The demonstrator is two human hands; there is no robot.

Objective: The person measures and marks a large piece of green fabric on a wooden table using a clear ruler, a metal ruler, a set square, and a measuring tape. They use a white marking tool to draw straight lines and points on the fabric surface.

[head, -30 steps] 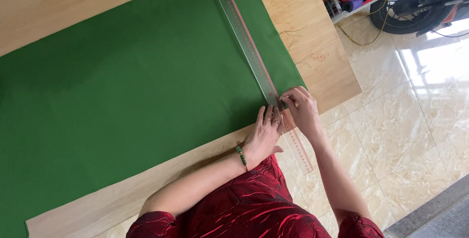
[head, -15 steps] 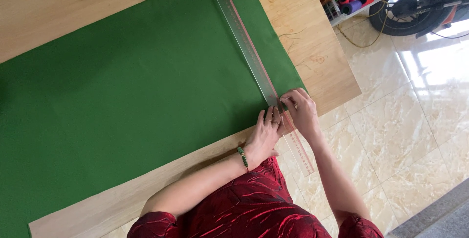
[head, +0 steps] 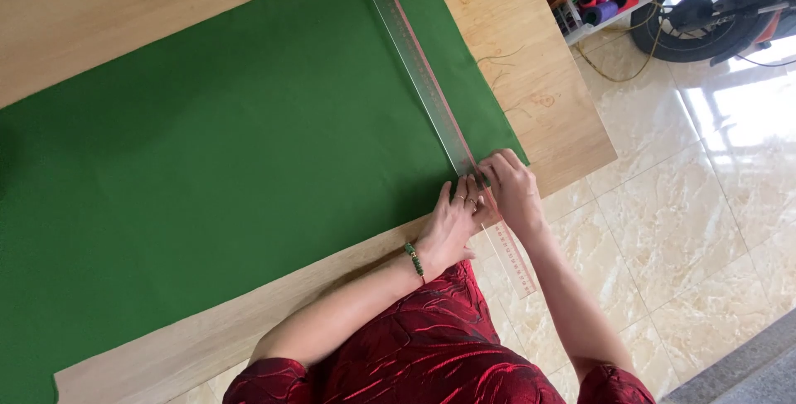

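Your left hand (head: 452,226) presses flat, fingers extended, on the near end of the long clear ruler (head: 423,80). Your right hand (head: 514,192) rests beside it, fingers curled at the ruler's edge; whether they pinch anything cannot be told. The ruler lies across the right part of the green fabric (head: 224,147) on the wooden worktop (head: 531,80), overhanging the near edge. At far right, a rack (head: 609,2) holds thread cones beside a wheel (head: 705,10).
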